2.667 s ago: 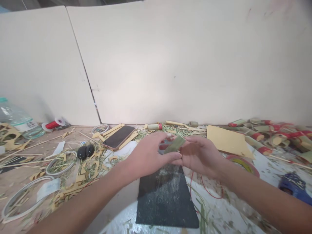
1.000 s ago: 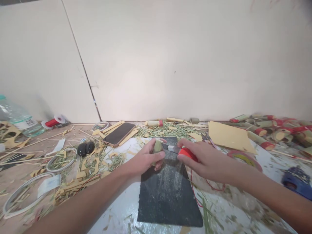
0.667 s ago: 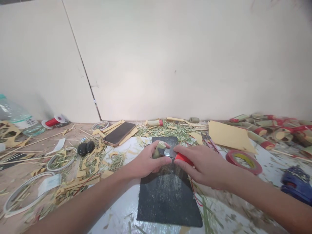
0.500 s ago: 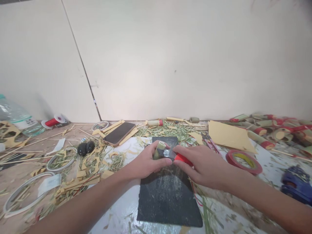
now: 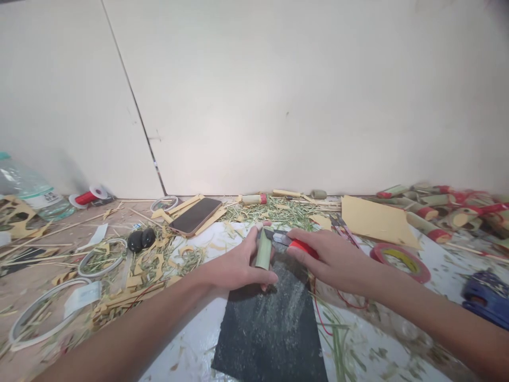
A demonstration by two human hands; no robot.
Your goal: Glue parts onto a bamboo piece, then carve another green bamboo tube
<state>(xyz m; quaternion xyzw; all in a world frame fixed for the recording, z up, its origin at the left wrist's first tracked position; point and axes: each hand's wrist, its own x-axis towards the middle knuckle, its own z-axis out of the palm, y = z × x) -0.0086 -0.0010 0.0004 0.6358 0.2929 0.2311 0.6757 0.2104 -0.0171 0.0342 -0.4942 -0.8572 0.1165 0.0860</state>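
In my left hand [image 5: 240, 265] is a short green bamboo piece [image 5: 263, 253], gripped between thumb and fingers with its long side facing me. My right hand [image 5: 328, 260] is closed round the red handle of a utility knife [image 5: 304, 248]. The knife's metal blade points left and meets or nearly meets the upper end of the bamboo; exact contact is hard to tell. Both hands are over a black sheet [image 5: 272, 334] dusted with fine scrapings. Part of the bamboo is hidden by my left fingers.
Green shavings [image 5: 274, 212] lie behind my hands. A phone [image 5: 195, 216] and a black lumpy object [image 5: 141, 240] are on the left. On the right are yellow card [image 5: 377, 223], a pink tape roll [image 5: 419, 268], red-ended bamboo pieces [image 5: 429, 212] and a blue tool [image 5: 487, 297].
The bamboo piece has turned so its long green side shows. The knife has shifted slightly right and up, and the black sheet's near end has moved a little left.
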